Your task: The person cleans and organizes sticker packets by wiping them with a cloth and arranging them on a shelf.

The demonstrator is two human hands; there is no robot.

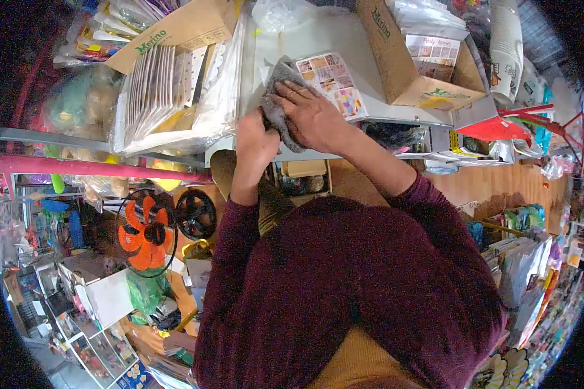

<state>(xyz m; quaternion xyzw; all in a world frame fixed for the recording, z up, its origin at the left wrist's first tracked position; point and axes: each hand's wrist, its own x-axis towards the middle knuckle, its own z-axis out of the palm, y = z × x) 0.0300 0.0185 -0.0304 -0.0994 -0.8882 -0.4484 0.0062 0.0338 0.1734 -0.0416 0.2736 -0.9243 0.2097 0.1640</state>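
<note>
A crumpled grey cloth (pixel 278 115) lies on the light-coloured shelf, against the left edge of a flat printed packet (pixel 334 81) with rows of small pictures. My right hand (pixel 313 118) is over the cloth, its fingers bent and pressed into the fabric. Just left of it, my left hand (pixel 258 144) is closed in a fist at the cloth's lower edge; its fingertips are hidden, and it seems to pinch the fabric there.
Cardboard boxes marked Merino flank the shelf: the left box (pixel 175 35) by packed white cards, the right box (pixel 428 84) holding printed packets. Clear plastic (pixel 282 14) lies at the back. A pink bar (pixel 104 167) runs at left, above an orange fan (pixel 146 233).
</note>
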